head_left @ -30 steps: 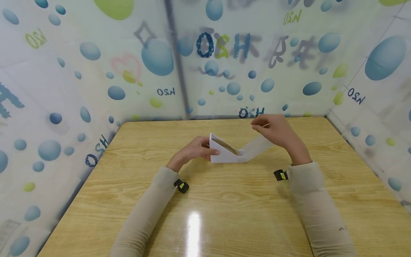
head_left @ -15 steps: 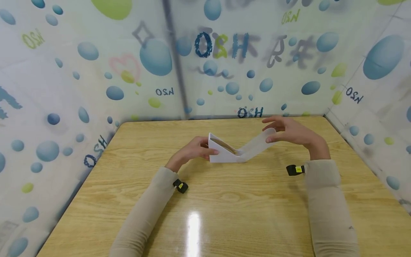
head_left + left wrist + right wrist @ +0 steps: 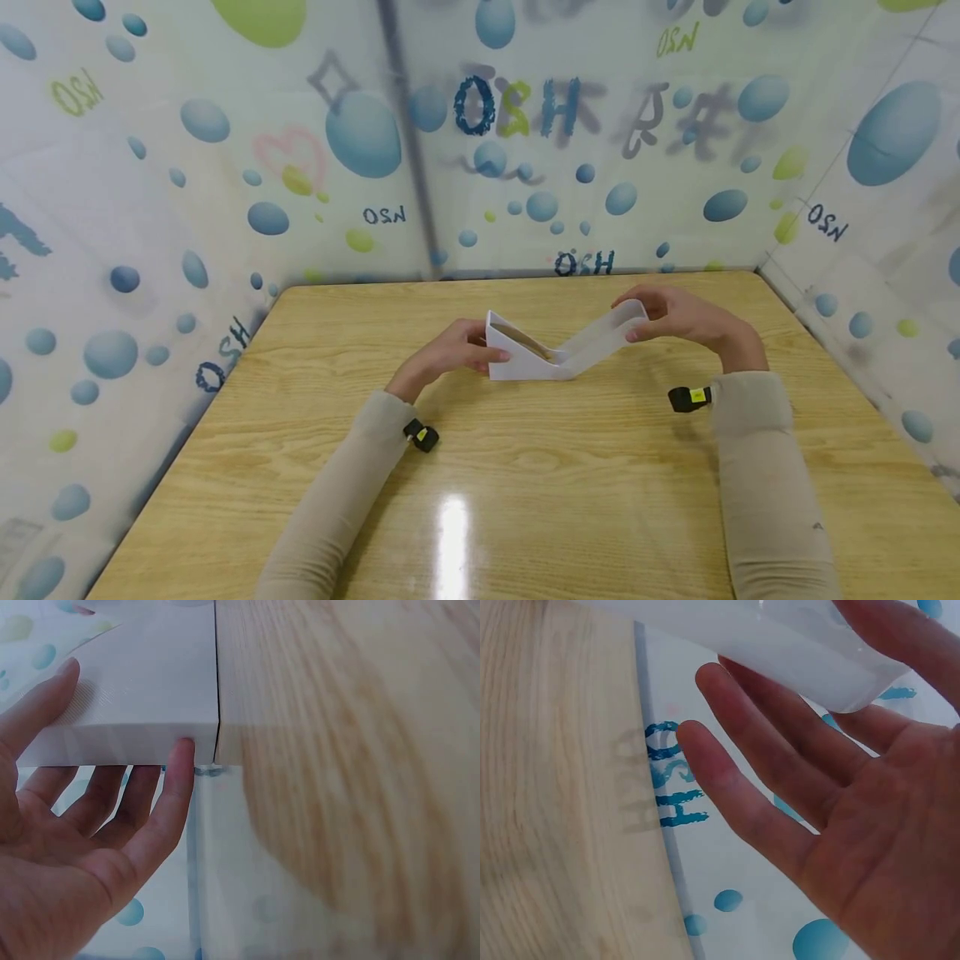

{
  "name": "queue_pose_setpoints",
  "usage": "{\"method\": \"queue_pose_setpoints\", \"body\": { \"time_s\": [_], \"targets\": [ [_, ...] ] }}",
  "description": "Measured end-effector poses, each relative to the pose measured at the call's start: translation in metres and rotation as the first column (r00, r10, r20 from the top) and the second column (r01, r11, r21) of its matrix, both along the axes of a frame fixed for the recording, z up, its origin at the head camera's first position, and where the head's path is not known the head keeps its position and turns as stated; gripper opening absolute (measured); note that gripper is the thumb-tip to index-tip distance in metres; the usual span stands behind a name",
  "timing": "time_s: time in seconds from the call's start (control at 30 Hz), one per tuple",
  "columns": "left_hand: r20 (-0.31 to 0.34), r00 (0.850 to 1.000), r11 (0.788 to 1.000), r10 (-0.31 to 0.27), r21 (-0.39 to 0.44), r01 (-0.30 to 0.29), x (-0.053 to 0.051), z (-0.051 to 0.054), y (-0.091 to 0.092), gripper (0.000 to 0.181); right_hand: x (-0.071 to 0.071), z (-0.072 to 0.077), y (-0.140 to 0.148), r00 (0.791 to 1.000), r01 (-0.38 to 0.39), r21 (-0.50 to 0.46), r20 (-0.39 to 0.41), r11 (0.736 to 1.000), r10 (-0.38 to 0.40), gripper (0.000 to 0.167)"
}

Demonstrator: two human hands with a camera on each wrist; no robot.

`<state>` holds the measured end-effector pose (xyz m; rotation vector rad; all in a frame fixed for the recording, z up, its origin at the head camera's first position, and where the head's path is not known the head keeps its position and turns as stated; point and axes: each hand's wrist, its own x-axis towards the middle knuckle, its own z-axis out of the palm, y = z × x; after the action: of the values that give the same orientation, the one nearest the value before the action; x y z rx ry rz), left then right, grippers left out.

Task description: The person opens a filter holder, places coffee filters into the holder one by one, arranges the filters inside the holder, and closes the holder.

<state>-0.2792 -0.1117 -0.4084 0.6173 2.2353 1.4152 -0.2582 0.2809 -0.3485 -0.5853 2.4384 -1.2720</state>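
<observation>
A white box (image 3: 528, 367) with a sloping open top rests on the table, something brown showing inside it. From its right end a translucent flip lid (image 3: 600, 343) slants up to the right. My left hand (image 3: 452, 347) grips the tall left end, thumb on the near face; in the left wrist view the fingers lie along the edge of the box (image 3: 150, 682). My right hand (image 3: 690, 318) holds the lid's raised end, thumb on the near side and fingers on the far side. The right wrist view has the lid (image 3: 735, 641) between thumb and fingers.
The wooden table (image 3: 555, 483) spreads all round the box, with a bright reflection near the front. Behind it and at both sides stand walls of printed sheeting (image 3: 615, 150) with blue and green dots. A small black camera sits on each wrist.
My right hand, earlier raised above the lid, has moved right and round its end, and its fingers have closed onto it. The left hand and the box have stayed put.
</observation>
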Motion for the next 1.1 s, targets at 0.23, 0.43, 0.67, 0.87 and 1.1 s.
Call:
{"method": "queue_pose_setpoints", "body": {
  "time_s": [0.23, 0.43, 0.67, 0.87, 1.1],
  "targets": [
    [0.001, 1.000, 1.000, -0.004, 0.004, 0.004, 0.001, 0.001, 0.000, 0.037, -0.006, -0.011, -0.001, 0.999, -0.031, -0.027, 0.011, 0.999, 0.031, 0.045],
    [-0.007, 1.000, 1.000, -0.017, 0.007, 0.017, 0.000, 0.001, -0.001, 0.036, -0.009, -0.013, -0.003, 0.999, -0.053, -0.053, -0.003, 0.997, 0.053, 0.038],
    [-0.005, 1.000, 1.000, -0.018, 0.006, 0.018, 0.000, 0.000, 0.000, 0.034, -0.008, -0.014, -0.006, 0.999, -0.046, -0.057, -0.011, 0.997, 0.046, 0.037],
    [-0.006, 1.000, 1.000, -0.019, 0.010, 0.019, -0.001, -0.001, 0.000, 0.034, -0.009, -0.015, -0.007, 0.999, -0.044, -0.065, -0.020, 0.997, 0.043, 0.036],
    [-0.007, 1.000, 1.000, -0.022, 0.010, 0.022, -0.001, -0.002, 0.000, 0.035, -0.011, -0.015, -0.011, 0.998, -0.063, -0.081, -0.013, 0.995, 0.062, 0.038]
  ]
}}
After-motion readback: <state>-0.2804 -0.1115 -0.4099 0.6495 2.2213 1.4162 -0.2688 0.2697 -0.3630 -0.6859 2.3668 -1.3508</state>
